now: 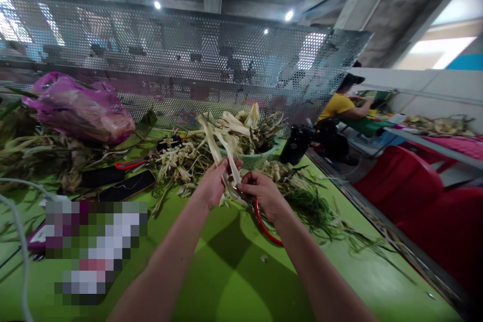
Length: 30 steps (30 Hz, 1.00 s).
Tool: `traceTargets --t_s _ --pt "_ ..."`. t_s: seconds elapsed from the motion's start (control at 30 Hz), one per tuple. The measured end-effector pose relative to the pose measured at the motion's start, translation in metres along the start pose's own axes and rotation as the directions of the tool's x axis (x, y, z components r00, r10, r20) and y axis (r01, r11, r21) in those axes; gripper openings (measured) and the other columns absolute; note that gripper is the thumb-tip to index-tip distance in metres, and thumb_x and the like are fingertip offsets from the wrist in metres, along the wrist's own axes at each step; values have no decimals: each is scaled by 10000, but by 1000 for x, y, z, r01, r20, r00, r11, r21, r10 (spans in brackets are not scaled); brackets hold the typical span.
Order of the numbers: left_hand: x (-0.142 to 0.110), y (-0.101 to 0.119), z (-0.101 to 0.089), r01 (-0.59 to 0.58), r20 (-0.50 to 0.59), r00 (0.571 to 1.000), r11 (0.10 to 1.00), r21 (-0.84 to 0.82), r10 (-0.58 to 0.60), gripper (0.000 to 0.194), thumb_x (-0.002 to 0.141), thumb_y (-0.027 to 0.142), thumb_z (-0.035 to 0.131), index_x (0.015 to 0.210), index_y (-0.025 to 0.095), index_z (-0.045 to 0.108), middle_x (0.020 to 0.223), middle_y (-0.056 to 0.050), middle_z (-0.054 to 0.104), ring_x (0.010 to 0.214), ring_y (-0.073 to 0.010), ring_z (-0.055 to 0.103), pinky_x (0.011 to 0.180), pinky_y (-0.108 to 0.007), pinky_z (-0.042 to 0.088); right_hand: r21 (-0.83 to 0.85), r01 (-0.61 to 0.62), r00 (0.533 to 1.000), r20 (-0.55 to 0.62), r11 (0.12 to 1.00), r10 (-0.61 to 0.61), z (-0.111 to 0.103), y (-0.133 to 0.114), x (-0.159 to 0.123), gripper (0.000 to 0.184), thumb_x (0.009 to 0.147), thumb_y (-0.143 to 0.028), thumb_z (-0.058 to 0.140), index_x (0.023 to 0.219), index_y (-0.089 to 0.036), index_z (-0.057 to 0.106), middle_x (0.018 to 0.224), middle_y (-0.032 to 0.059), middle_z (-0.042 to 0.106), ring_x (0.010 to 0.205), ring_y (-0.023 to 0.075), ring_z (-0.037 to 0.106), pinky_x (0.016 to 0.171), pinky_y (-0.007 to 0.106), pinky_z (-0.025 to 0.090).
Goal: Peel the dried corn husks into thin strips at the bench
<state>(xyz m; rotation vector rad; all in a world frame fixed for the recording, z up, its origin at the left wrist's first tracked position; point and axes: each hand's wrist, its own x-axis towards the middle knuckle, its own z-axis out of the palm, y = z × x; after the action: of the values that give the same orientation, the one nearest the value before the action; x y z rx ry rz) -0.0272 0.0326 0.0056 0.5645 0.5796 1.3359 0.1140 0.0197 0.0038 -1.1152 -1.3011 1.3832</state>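
My left hand (214,183) is closed around the lower end of pale dried corn husk strips (213,143), which stand up and fan away from me. Close beside it, my right hand (264,193) has its thumb and forefinger pinched at the base of the husk. Red-handled scissors (268,231) are in my right hand, a large red loop showing below the palm; their blades are mostly hidden, with a small metallic glint by the fingertips. Just beyond my hands a light green basket (260,161) holds more dried husks and stalks.
Dried plant scraps (181,163) surround the basket on the green table (226,282). A purple plastic bag (79,108), red-handled pliers or cutters (130,164) and a dark phone-like slab (127,186) lie left. A black camera (298,143) stands right; a perforated metal screen (169,60) rises behind.
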Motion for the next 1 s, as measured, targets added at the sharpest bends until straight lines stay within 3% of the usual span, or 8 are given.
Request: traceTargets --t_s 0.17,0.37,0.5,0.63,0.87,1.0 --pt "0 4 1 -6 14 1000 999 -33 6 150 859 147 497 904 124 638 913 -106 704 790 -159 658 724 -267 527 -46 -30 997 68 999 33 0 0 2 230 550 -219 760 649 -168 559 546 -44 579 457 94 521 464 221 411" --pt "1 6 -1 29 28 999 998 -49 -27 174 870 186 481 952 124 621 881 -109 694 785 -183 662 757 -321 529 -90 -81 996 34 993 84 -1 3 4 203 558 -203 727 658 -163 555 544 -36 603 440 84 518 450 205 413" --pt "2 3 -3 54 36 998 996 -70 -52 192 885 242 457 952 134 601 752 -72 655 732 -194 654 738 -354 530 -136 -86 993 65 987 96 1 5 3 172 588 -181 692 685 -165 550 543 -22 615 442 87 516 436 196 394" --pt "1 3 -2 74 66 996 989 -125 -66 161 877 222 465 915 137 596 585 8 524 589 -145 591 688 -325 526 -170 -59 994 86 984 74 2 8 5 214 587 -174 699 741 -173 549 563 -34 588 489 106 520 454 212 408" --pt "-2 5 2 20 54 998 994 -111 -14 183 883 172 436 846 104 602 552 16 461 520 -101 494 624 -259 504 -238 28 994 106 971 -2 -3 12 8 294 685 -416 698 809 -158 629 674 -16 585 579 109 481 526 224 353" --pt "-2 4 2 27 63 998 994 -106 -21 196 885 193 440 834 106 608 548 15 473 520 -110 519 687 -308 522 -235 37 991 137 971 -4 -3 12 8 262 638 -391 719 707 -149 644 638 -14 569 596 118 473 562 239 347"
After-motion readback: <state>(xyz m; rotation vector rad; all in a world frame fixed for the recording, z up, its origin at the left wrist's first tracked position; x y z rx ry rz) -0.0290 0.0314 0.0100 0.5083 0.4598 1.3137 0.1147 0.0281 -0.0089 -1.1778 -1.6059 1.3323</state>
